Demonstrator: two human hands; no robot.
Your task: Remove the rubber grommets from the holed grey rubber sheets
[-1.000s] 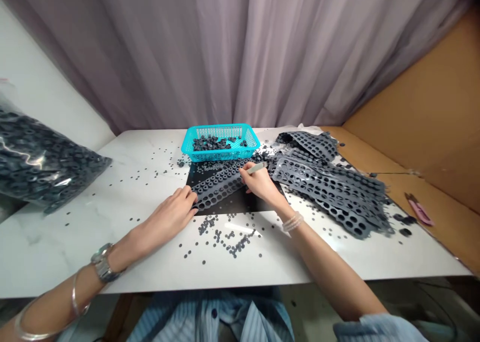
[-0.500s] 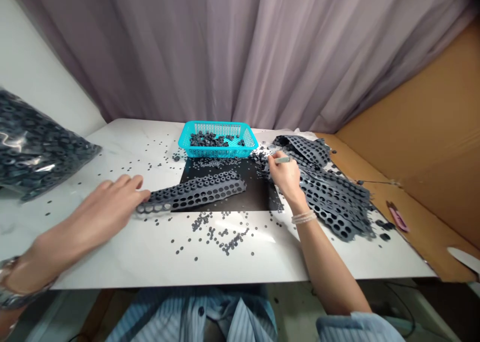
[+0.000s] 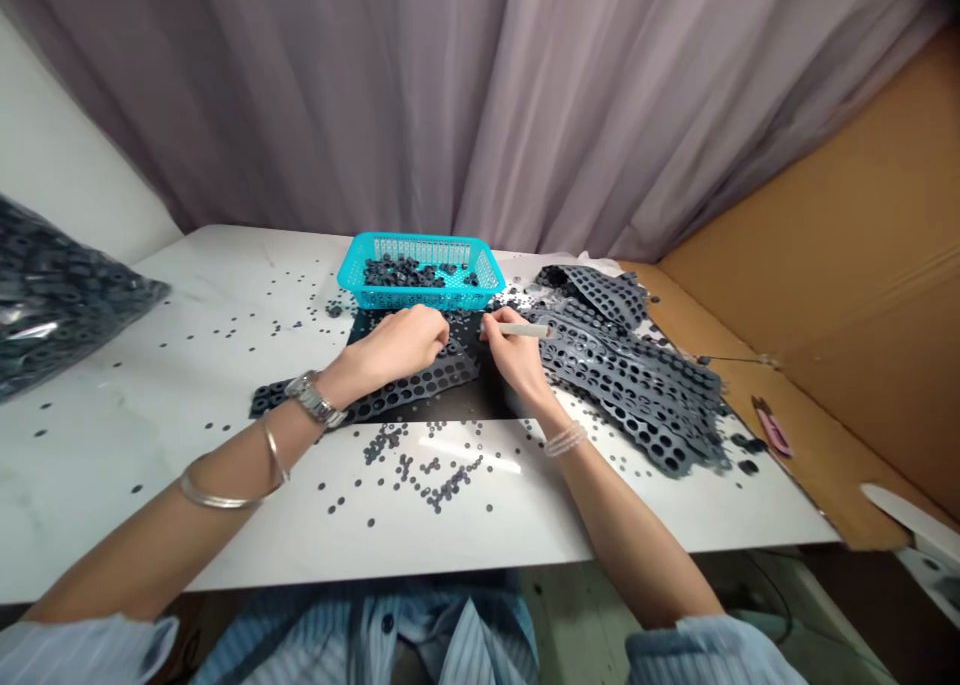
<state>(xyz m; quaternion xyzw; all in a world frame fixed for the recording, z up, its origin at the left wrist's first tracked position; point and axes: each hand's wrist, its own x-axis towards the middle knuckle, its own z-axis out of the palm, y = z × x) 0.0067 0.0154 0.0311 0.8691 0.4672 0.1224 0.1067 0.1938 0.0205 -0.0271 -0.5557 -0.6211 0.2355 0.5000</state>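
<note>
My left hand (image 3: 397, 343) rests on a dark grey perforated rubber strip (image 3: 442, 375), which lies across a black mat (image 3: 480, 390). My right hand (image 3: 514, 350) is shut on a pale grey pen-like tool (image 3: 525, 331), just beside the strip's right end. Its tip points left, close to the strip, and the hand partly hides the contact. A teal plastic basket (image 3: 416, 300) holding dark rubber rings (image 3: 397, 272) stands just beyond both hands.
Several perforated sheets (image 3: 630, 375) lie heaped to the right on the white marble table (image 3: 150, 495). Small dark rings (image 3: 420, 470) are scattered over it. A clear bag of rings (image 3: 45, 305) sits at the left, and pink-handled snips (image 3: 772, 427) lie on cardboard at the right.
My left hand has returned from the strip's left end onto its middle. My right hand has come back from the sheet pile to the mat, still holding the tool. The strip now lies flatter.
</note>
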